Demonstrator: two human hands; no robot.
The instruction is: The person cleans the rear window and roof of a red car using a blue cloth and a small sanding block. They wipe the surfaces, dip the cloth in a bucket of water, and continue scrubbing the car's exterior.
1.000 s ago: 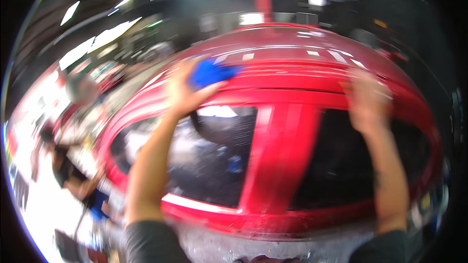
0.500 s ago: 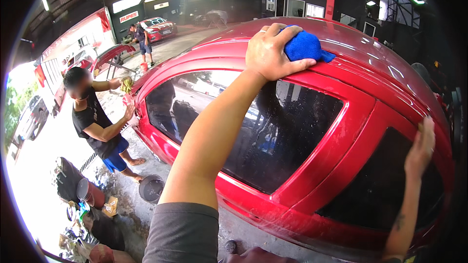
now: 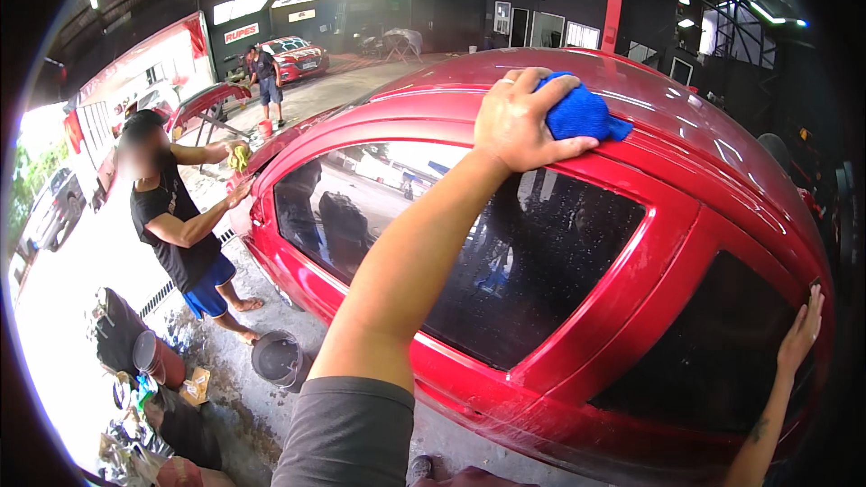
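Observation:
A red car (image 3: 622, 334) with water drops on its dark side windows fills the middle and right of the view. Along its roof edge, above the side window, my left hand (image 3: 523, 122) presses a bunched blue cloth (image 3: 578, 113); its fingers are curled round the cloth and the thumb is stretched along the lower side. At the far right, my right hand (image 3: 799, 332) lies with extended fingers against the car beside the dark rear side window (image 3: 713, 352). Nothing shows in that hand.
To the left, a co-worker (image 3: 180, 207) stands at the car's front with a yellowish cloth (image 3: 238, 157). A black bucket (image 3: 278, 359), a reddish bucket (image 3: 158, 356) and bags (image 3: 189, 424) are on the wet floor. Another person (image 3: 266, 81) stands farther back, near another red car (image 3: 298, 59).
My right hand has moved down and outward, coming to rest on the car. My left hand keeps the blue cloth at the roof edge; the whole view has shifted slightly.

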